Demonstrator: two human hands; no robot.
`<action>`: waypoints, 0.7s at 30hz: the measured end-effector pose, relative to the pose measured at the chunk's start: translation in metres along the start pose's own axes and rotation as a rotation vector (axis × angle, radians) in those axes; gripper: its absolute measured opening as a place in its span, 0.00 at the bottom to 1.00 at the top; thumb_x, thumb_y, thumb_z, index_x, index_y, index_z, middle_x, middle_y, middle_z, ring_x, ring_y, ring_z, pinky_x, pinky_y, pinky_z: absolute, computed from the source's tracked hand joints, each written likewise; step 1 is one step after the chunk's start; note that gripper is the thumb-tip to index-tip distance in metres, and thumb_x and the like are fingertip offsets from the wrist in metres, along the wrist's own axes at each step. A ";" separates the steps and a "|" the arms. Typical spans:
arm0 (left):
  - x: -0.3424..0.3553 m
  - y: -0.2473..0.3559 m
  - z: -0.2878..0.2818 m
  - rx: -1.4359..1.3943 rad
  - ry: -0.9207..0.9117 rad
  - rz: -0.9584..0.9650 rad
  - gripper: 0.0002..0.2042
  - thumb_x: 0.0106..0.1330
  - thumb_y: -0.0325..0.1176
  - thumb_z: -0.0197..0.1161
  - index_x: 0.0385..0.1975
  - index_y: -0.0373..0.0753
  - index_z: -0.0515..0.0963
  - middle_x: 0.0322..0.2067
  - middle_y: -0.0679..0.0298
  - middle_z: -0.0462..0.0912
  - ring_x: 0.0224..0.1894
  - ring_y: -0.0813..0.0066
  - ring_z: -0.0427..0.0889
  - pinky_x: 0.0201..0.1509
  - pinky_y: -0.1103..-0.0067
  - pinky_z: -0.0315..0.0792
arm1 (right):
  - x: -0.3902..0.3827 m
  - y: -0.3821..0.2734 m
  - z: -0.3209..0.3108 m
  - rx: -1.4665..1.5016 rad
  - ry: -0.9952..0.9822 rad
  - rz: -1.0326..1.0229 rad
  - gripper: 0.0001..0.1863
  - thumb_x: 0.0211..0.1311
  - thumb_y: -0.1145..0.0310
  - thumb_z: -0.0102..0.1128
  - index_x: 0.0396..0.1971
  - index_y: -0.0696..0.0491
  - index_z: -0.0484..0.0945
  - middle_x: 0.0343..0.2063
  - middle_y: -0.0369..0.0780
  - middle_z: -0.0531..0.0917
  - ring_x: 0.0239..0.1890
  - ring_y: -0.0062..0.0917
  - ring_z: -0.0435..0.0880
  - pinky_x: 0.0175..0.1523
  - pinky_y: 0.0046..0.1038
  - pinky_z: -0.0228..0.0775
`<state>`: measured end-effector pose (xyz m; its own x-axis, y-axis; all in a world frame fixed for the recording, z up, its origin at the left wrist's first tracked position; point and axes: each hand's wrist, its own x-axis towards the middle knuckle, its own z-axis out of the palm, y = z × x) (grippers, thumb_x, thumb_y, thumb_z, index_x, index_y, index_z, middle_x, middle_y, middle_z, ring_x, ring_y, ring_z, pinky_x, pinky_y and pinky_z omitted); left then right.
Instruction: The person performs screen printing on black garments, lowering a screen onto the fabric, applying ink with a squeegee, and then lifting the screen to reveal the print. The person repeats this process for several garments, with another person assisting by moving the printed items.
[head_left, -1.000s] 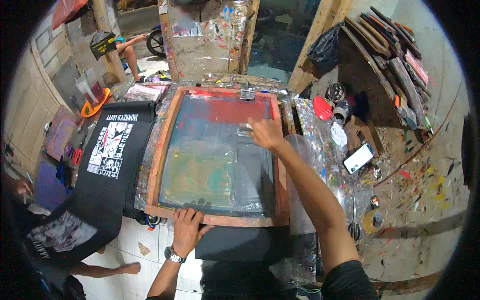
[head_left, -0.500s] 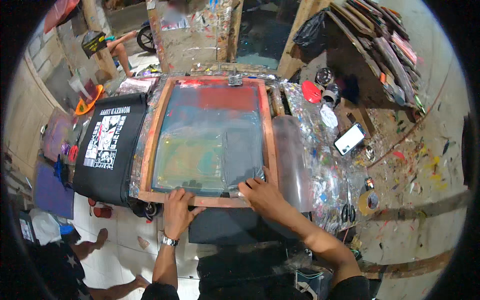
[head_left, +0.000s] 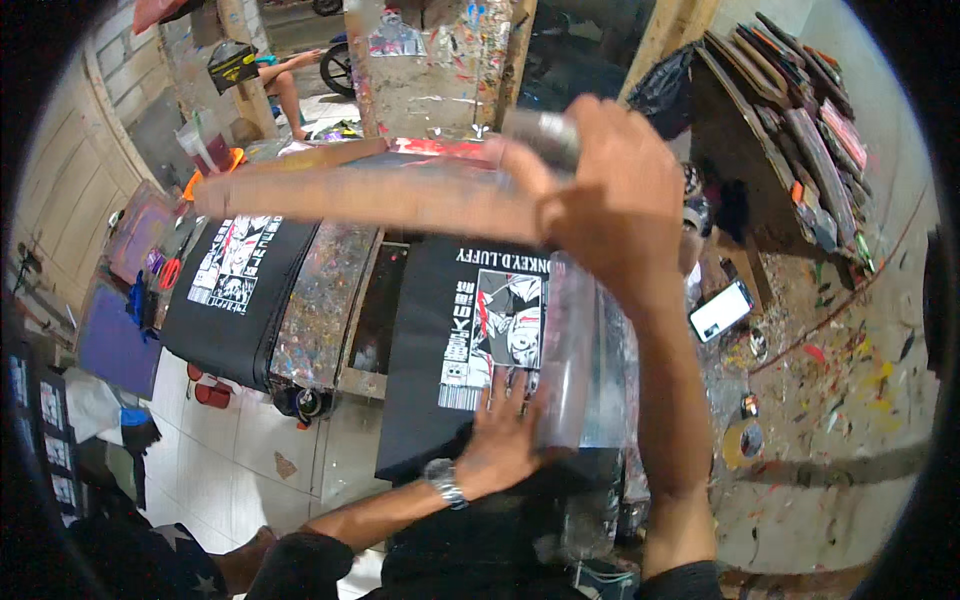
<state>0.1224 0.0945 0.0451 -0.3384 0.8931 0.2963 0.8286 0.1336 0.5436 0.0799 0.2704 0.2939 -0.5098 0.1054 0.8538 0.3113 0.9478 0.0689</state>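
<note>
The wooden-framed printing screen [head_left: 370,203] is tilted up from the table, its near edge raised and blurred by motion. My right hand [head_left: 610,185] grips that edge at its right end; a greyish blurred piece [head_left: 543,138] also shows at its fingers, its kind unclear. Below lies black fabric [head_left: 415,330] with a white, grey and red comic-style print [head_left: 508,325]. My left hand [head_left: 500,435], wearing a metal watch, rests on the print's near part with fingers spread. A clear plastic roll or sheet [head_left: 568,370] lies along the print's right side.
A second printed black fabric stack [head_left: 225,310] lies at the left on the paint-stained table [head_left: 325,300]. At the right are a phone [head_left: 722,310] and a tape roll [head_left: 743,442]. Worn boards [head_left: 800,130] lean against the wall. Another person's leg shows at far left.
The screen has swung up off the fabric, uncovering the print. My right hand rose with it; my left hand left the frame and moved right onto the fabric. The view has shifted.
</note>
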 end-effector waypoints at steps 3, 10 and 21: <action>0.006 0.005 0.035 -0.227 -0.188 0.129 0.43 0.66 0.54 0.70 0.75 0.38 0.60 0.73 0.34 0.57 0.78 0.32 0.49 0.79 0.49 0.47 | 0.056 0.032 -0.004 -0.005 -0.025 -0.015 0.33 0.57 0.38 0.68 0.28 0.61 0.82 0.28 0.53 0.85 0.33 0.49 0.87 0.38 0.46 0.79; 0.201 -0.187 -0.038 -0.090 0.188 -0.165 0.14 0.70 0.34 0.60 0.50 0.33 0.82 0.54 0.46 0.83 0.56 0.45 0.82 0.63 0.61 0.76 | 0.103 0.032 -0.018 -0.020 -0.210 0.115 0.37 0.63 0.38 0.59 0.28 0.65 0.86 0.27 0.60 0.85 0.37 0.55 0.88 0.46 0.47 0.80; 0.237 -0.237 -0.108 -0.557 0.097 -0.242 0.13 0.59 0.25 0.73 0.38 0.40 0.74 0.34 0.69 0.78 0.41 0.77 0.77 0.46 0.77 0.71 | 0.127 0.059 -0.011 0.023 -0.302 0.249 0.36 0.63 0.38 0.61 0.28 0.65 0.87 0.30 0.61 0.86 0.40 0.55 0.88 0.48 0.48 0.80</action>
<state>-0.2022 0.2287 0.0712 -0.5483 0.8191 0.1688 0.3745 0.0600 0.9253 0.0425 0.3367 0.4122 -0.6347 0.4138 0.6526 0.4391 0.8881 -0.1361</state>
